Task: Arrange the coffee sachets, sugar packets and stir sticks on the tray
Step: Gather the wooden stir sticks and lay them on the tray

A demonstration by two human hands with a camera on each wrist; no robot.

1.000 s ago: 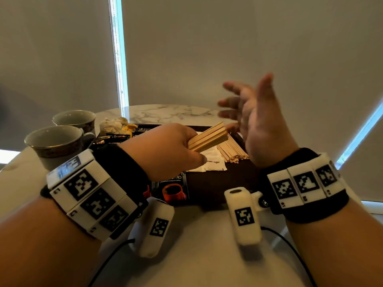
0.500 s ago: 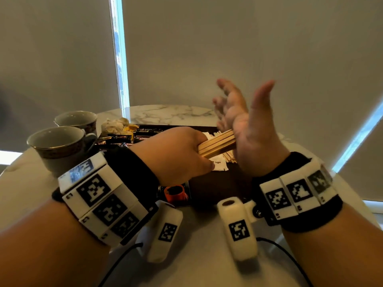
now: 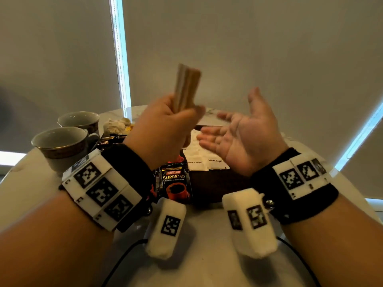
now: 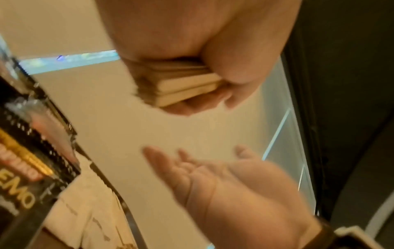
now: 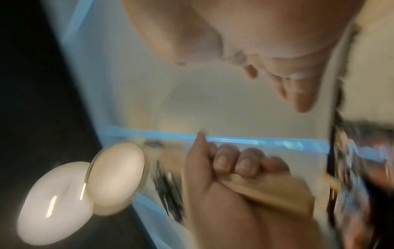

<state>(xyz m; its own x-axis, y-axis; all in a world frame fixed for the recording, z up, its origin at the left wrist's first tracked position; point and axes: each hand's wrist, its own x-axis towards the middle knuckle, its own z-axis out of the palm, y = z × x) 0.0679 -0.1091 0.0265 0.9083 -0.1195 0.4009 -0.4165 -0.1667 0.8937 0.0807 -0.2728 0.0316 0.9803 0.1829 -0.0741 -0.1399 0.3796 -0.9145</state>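
Nearest on the pale marble table (image 3: 196, 272) lies the dark brown rectangular tray (image 3: 215, 184), with a black instant-coffee sachet printed with a red cup (image 3: 176, 182) at its near left edge and white paper brown-sugar packets (image 3: 199, 160) just beyond it, partly hidden under the hands. Above the tray the left hand (image 3: 163, 129) has its fingers curled tight round a bundle of flat pale wooden stir sticks (image 3: 186, 88), held upright with most of their length standing free above the fist. To its right the right hand (image 3: 240, 141) is palm up, fingers spread wide and holding nothing, close to the bundle but not touching it. Both are blurred, so exact finger contact is hard to read.

The risk, as I judge it, is in the bundle: gripped only at its lower end, the sticks can fan or slide out if the fist loosens or they are tapped hard on the waiting palm, scattering over the packets and sachet. Farther left, two grey ceramic cups with patterned bands (image 3: 62, 146) stand near the tray; a wide sweep of the left arm could knock them
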